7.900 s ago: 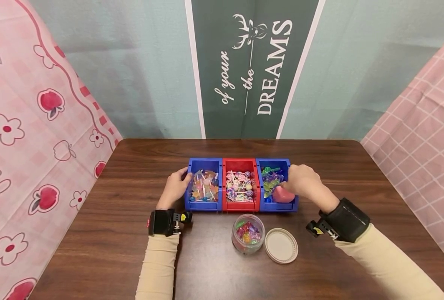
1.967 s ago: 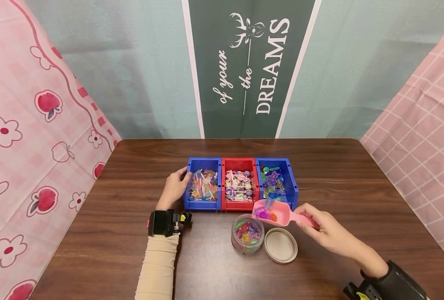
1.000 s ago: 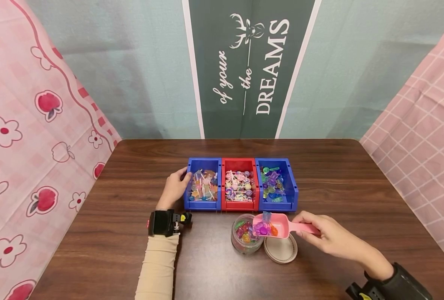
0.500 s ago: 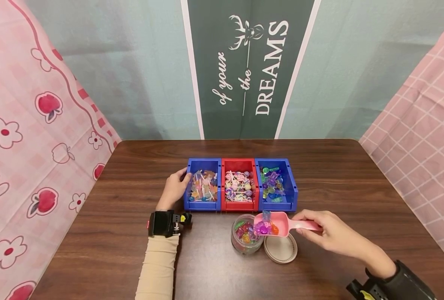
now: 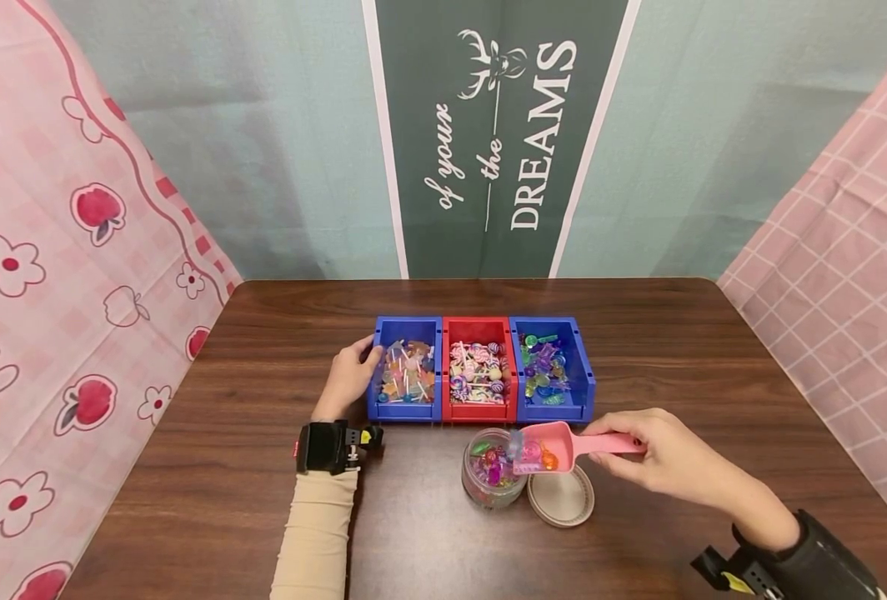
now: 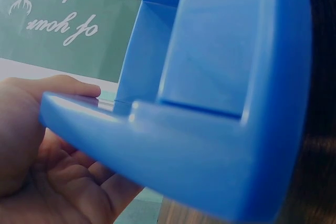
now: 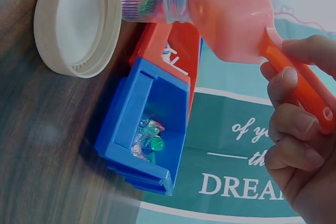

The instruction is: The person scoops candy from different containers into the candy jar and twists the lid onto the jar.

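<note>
My right hand grips a pink scoop by its handle. The scoop's front edge tips over the mouth of a clear jar, with a few translucent plastic pieces still in the bowl. Colourful see-through pieces lie inside the jar. In the right wrist view, the underside of the scoop hides part of the jar mouth. On the far left, my left hand holds the side wall of a blue bin. The left wrist view has the thumb at the bin's rim and the other fingers outside, under it.
A red bin of small lollipops stands between the left bin and another blue bin, which holds green, purple and blue pieces. Just right of the jar lies a white lid. All stand on a brown wooden table.
The scoop came out of the right blue bin loaded, moved to the jar and tilted; purple pieces slid from it into the jar. My left hand stayed on its bin.
</note>
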{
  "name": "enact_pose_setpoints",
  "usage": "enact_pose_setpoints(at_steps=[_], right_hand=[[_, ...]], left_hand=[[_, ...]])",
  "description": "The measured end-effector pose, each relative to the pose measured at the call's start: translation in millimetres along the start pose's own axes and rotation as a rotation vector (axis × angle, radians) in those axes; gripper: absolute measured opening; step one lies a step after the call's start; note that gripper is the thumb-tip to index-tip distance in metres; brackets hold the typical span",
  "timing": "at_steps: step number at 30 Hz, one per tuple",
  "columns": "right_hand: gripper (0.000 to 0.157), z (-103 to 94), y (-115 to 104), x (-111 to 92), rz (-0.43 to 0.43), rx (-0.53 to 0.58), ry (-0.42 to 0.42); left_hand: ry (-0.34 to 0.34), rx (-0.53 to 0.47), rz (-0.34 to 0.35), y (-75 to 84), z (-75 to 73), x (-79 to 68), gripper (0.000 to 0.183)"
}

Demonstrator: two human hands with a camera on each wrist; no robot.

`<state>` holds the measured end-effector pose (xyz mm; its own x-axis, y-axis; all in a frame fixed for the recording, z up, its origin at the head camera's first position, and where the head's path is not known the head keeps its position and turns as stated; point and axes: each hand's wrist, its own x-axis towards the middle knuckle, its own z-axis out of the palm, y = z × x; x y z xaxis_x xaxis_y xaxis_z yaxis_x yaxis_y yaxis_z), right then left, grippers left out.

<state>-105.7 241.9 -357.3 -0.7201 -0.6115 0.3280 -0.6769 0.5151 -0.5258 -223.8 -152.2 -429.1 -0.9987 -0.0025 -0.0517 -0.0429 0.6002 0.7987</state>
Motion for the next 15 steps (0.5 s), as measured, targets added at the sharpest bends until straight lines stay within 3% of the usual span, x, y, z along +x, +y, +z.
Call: enact_pose_setpoints(at_steps=[7, 15], right_hand=[[0.032, 0.1, 0.0, 2.2, -0.046, -0.024, 0.017], [0.032, -0.4, -2.2, 3.1, -0.036, -0.024, 0.017]], left_hand=[[0.007, 0.001, 0.008, -1.0, 0.5, 1.5, 0.046], [-0.005, 0.004, 0.003, 0.1, -0.2, 0.7, 0.047]])
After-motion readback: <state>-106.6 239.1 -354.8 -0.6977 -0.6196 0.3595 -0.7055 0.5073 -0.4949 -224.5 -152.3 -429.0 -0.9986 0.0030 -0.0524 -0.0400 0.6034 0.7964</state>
